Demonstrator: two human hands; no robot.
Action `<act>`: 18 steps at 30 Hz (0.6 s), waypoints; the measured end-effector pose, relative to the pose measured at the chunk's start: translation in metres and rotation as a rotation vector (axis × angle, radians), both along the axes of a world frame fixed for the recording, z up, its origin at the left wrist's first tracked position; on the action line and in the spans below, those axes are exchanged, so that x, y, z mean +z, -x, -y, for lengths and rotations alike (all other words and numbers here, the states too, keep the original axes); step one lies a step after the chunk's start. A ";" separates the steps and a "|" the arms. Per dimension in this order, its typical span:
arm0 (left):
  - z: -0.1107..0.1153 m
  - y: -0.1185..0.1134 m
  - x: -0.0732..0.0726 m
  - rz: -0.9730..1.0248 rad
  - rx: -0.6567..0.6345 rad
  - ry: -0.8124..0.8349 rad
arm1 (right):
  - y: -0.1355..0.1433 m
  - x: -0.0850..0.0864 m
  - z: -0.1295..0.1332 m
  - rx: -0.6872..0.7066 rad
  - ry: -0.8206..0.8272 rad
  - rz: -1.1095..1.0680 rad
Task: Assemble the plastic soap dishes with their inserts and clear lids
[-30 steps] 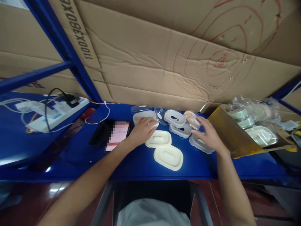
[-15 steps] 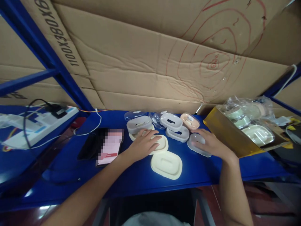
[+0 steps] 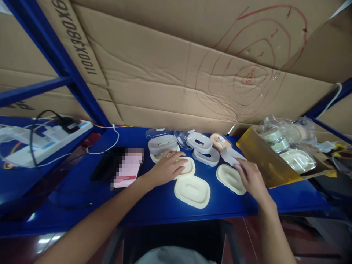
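My right hand (image 3: 250, 176) pinches the near edge of a pale grey oval plastic cover (image 3: 231, 157), which is tilted up off the table. Just below that cover lies a cream oval base (image 3: 230, 179), shaped like a soap dish tray. My left hand (image 3: 167, 168) lies with fingers spread over another cream oval base (image 3: 189, 167), partly hiding it. In front of it, a third cream base (image 3: 192, 191) lies flat. Behind my left hand stands a grey oval shell (image 3: 162, 143). Two more grey slotted pieces, one a shell (image 3: 199, 142), the other a ring-like piece (image 3: 206, 157), overlap at the middle.
A peach oval piece (image 3: 220, 141) and clear lids (image 3: 158, 133) line the back. To the right, a cardboard box (image 3: 264, 165) holds wrapped dishes. A phone (image 3: 128, 167) and a power strip (image 3: 52, 141) with cables lie left. Cardboard (image 3: 154, 73) walls the back.
My right hand has lifted the grey cover and tilted it away, uncovering the cream base beneath. My left hand stays nearly still. The view has shifted slightly.
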State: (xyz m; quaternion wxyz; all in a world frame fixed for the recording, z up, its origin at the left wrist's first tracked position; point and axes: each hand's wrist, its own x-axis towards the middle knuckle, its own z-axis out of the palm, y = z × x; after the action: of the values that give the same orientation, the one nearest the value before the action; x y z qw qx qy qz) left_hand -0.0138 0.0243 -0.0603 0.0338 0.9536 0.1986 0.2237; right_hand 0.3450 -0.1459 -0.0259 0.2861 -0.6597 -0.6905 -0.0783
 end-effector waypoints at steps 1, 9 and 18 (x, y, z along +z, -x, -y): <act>0.001 0.000 0.000 0.003 -0.002 -0.005 | 0.011 0.006 -0.015 0.042 -0.043 0.015; -0.002 0.004 0.004 -0.013 0.036 -0.066 | 0.073 0.019 -0.145 0.295 0.034 0.126; 0.002 0.001 0.004 0.014 0.024 -0.050 | -0.045 -0.013 -0.145 -0.017 0.228 0.017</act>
State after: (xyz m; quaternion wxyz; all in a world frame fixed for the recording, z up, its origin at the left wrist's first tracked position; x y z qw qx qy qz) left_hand -0.0149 0.0228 -0.0562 0.0086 0.9501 0.2039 0.2359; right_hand 0.3897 -0.0010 -0.0391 0.2025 -0.6931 -0.6918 -0.0073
